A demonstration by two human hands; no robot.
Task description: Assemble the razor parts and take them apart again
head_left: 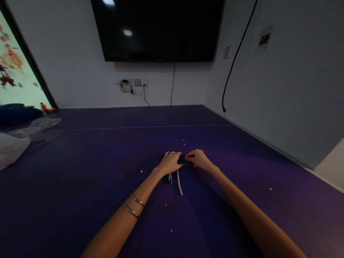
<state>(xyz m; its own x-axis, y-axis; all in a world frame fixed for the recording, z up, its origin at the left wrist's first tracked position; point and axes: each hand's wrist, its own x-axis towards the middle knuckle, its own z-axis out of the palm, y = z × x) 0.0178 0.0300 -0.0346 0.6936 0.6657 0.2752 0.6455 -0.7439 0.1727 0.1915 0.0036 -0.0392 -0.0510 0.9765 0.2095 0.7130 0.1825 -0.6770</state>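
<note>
View: head
Black piece [182, 160]: between the hands, at the purple floor [177, 249]; contact unclear
Left hand [169, 163]: over its left end, grip hidden, can't tell
Right hand [196, 159]: fingertips pinch right end
Pale strip [179, 184]: trails below left hand
Handling: probably light, bendable; best held at ends

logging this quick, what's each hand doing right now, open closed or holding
Left hand: palm down by the dark item; its grip cannot be told.
Right hand: closed, pinching the dark item.
</note>
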